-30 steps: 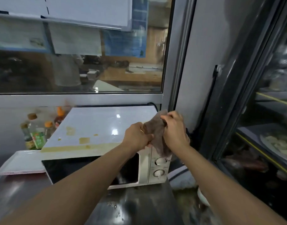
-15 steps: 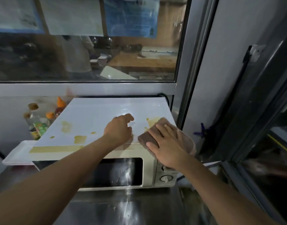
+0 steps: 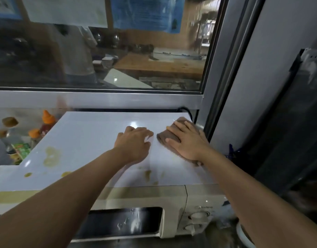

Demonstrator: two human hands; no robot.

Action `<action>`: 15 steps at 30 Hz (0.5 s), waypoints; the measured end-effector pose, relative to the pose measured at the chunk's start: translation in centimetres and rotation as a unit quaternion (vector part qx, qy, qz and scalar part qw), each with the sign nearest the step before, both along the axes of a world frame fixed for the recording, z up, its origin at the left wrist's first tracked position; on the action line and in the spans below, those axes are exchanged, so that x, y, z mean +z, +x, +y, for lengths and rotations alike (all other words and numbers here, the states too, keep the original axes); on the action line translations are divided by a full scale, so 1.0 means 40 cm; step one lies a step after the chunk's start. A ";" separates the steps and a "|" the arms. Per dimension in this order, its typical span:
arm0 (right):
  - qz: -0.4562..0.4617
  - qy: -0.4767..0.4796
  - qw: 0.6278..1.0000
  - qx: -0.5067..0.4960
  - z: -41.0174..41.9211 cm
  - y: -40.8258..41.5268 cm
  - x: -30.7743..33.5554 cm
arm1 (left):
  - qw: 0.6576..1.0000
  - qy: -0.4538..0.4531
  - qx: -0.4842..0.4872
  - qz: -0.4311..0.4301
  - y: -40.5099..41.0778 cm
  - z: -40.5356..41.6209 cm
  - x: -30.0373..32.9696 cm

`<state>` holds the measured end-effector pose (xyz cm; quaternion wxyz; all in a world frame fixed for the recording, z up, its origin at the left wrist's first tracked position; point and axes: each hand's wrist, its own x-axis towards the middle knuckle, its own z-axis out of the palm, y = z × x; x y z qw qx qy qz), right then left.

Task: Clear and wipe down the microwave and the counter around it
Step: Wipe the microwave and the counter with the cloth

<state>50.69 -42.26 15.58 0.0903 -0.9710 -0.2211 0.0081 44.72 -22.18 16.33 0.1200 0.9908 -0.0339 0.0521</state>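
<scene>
A white microwave (image 3: 93, 140) fills the middle of the view, its top marked with yellowish stains (image 3: 51, 156) at the left and near the front edge. A folded brown cloth (image 3: 165, 136) lies on the top's far right corner. My right hand (image 3: 187, 141) presses flat on the cloth with straight fingers. Just left of it, my left hand (image 3: 134, 143) rests on the bare top, fingers loosely bent, holding nothing.
Several sauce bottles (image 3: 45, 122) with orange and brown caps stand left of the microwave, by a white tray (image 3: 3, 170). A window (image 3: 100, 51) runs behind. A metal frame (image 3: 218, 86) and a dark glass-door cabinet (image 3: 288, 131) close in the right side.
My right hand has slid the cloth from the front right of the microwave top toward the back right corner. My left hand has moved further back on the top alongside it.
</scene>
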 end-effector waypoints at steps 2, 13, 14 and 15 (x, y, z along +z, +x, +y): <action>-0.013 -0.002 1.000 -0.009 0.018 0.057 0.007 | 1.000 -0.009 0.001 0.000 0.007 0.004 -0.003; -0.037 -0.017 0.998 0.050 -0.034 -0.202 -0.012 | 0.999 -0.025 -0.012 0.018 0.014 0.017 0.017; -0.033 -0.016 0.998 0.057 -0.046 -0.227 -0.014 | 1.000 -0.024 -0.009 0.017 0.020 0.023 0.021; -0.025 -0.017 0.998 0.062 -0.055 -0.233 -0.012 | 1.000 -0.022 0.003 0.015 0.029 0.032 0.024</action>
